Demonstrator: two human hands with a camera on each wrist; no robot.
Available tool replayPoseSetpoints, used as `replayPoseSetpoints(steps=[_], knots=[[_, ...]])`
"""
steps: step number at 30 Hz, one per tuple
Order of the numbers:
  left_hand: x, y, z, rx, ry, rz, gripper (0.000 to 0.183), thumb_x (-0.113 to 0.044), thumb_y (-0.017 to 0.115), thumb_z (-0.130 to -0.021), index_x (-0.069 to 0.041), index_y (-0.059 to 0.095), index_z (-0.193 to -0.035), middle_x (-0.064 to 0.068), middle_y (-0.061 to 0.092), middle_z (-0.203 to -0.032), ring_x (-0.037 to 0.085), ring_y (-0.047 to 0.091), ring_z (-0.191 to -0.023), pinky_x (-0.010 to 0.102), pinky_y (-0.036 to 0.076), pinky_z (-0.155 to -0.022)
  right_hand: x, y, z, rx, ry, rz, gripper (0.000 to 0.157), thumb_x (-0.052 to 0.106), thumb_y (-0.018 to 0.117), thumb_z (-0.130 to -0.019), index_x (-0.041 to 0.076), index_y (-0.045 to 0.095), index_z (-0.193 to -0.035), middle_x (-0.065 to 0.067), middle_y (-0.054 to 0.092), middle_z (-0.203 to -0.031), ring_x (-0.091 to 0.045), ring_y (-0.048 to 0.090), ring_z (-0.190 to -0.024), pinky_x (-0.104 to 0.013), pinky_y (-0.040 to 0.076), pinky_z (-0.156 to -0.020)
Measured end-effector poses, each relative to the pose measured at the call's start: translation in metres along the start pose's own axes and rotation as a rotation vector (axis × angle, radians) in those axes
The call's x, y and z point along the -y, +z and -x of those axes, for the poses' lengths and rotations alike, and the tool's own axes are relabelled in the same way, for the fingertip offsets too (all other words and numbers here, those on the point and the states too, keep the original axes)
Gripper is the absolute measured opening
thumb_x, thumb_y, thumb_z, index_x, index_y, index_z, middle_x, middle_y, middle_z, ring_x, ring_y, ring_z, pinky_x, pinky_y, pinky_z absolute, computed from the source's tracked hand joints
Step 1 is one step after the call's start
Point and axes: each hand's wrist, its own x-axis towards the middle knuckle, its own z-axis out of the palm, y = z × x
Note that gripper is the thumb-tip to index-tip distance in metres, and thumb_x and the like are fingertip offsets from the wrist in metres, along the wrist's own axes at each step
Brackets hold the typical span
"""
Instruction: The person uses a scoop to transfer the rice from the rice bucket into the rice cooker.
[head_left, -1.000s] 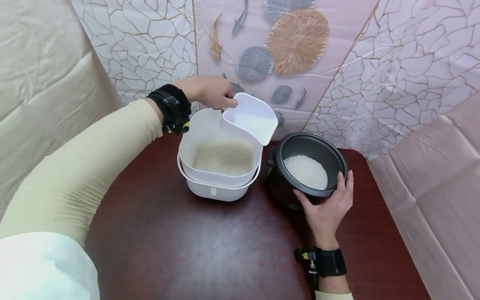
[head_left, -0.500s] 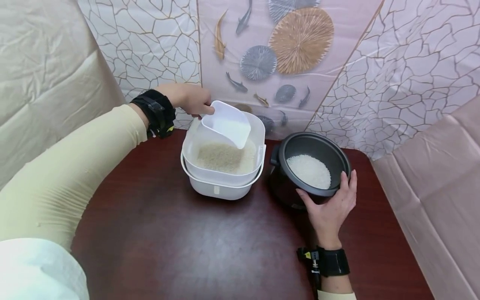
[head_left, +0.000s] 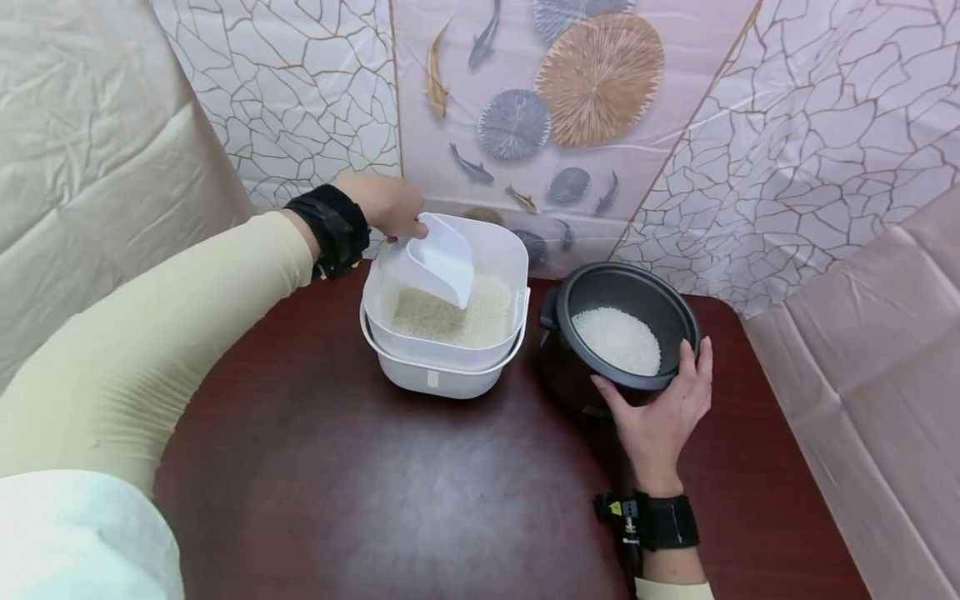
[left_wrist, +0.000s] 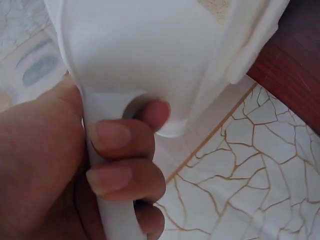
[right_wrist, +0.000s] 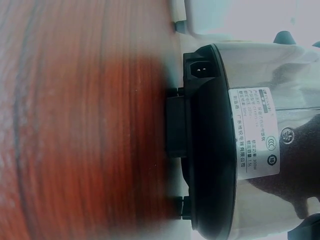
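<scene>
My left hand [head_left: 390, 204] grips the handle of a white scoop [head_left: 442, 258], fingers curled round it in the left wrist view. Tilted down, the scoop has its front edge close over the rice [head_left: 487, 312] in a white rice bin [head_left: 442, 360]. That bin sits inside a white outer container [head_left: 420, 379]. On the right stands a dark rice cooker [head_left: 573, 379] with white rice [head_left: 618, 340] in its pot. My right hand [head_left: 663, 412] holds the cooker's near right rim, thumb in front and fingers round the right side.
Both vessels stand on the reddish-brown table [head_left: 360, 492], close to the patterned backdrop [head_left: 517, 183]. A pale cloth [head_left: 862, 400] hangs along the right side. In the right wrist view, the cooker's side carries a label [right_wrist: 255, 132] and a power socket [right_wrist: 201, 69].
My left hand first brought the scoop left from the bin's right rim, then tipped it down toward the rice. The right hand stays on the cooker.
</scene>
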Motion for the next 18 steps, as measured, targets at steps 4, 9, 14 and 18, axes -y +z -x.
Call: replayPoseSetpoints(steps=[4, 9, 14, 18], knots=[[-0.016, 0.002, 0.003, -0.105, 0.004, -0.104, 0.040, -0.038, 0.053, -0.107, -0.009, 0.066, -0.083, 0.002, 0.066, -0.074, 0.024, 0.060, -0.077, 0.042, 0.048, -0.077, -0.001, -0.001, 0.000, -0.002, 0.000, 0.001, 0.116, 0.076, 0.085, -0.070, 0.009, 0.045, -0.155, -0.007, 0.029, -0.172, -0.031, 0.029, -0.155, -0.068, 0.020, -0.116], [-0.033, 0.006, 0.002, -0.202, 0.013, -0.231, 0.033, -0.033, 0.059, -0.102, -0.006, 0.070, -0.085, 0.008, 0.070, -0.085, 0.028, 0.063, -0.087, 0.050, 0.051, -0.087, -0.001, -0.001, -0.001, 0.010, -0.002, 0.002, 0.115, 0.076, 0.084, -0.071, 0.010, 0.044, -0.156, -0.007, 0.029, -0.172, -0.031, 0.029, -0.156, -0.068, 0.020, -0.116], [-0.046, 0.008, -0.004, -0.167, -0.018, -0.304, 0.033, -0.030, 0.057, -0.100, -0.004, 0.076, -0.104, 0.016, 0.074, -0.116, 0.030, 0.064, -0.106, 0.054, 0.048, -0.098, -0.001, 0.000, -0.001, 0.021, 0.003, -0.001, 0.115, 0.074, 0.085, -0.071, 0.011, 0.043, -0.157, -0.006, 0.028, -0.172, -0.030, 0.028, -0.156, -0.068, 0.020, -0.117], [-0.059, 0.008, -0.016, -0.087, -0.099, -0.312, 0.033, -0.025, 0.052, -0.103, -0.004, 0.074, -0.116, 0.016, 0.068, -0.130, 0.028, 0.058, -0.114, 0.049, 0.043, -0.104, 0.000, 0.000, -0.002, 0.021, 0.005, 0.000, 0.115, 0.074, 0.085, -0.071, 0.011, 0.043, -0.157, -0.006, 0.028, -0.172, -0.030, 0.028, -0.156, -0.068, 0.020, -0.117]])
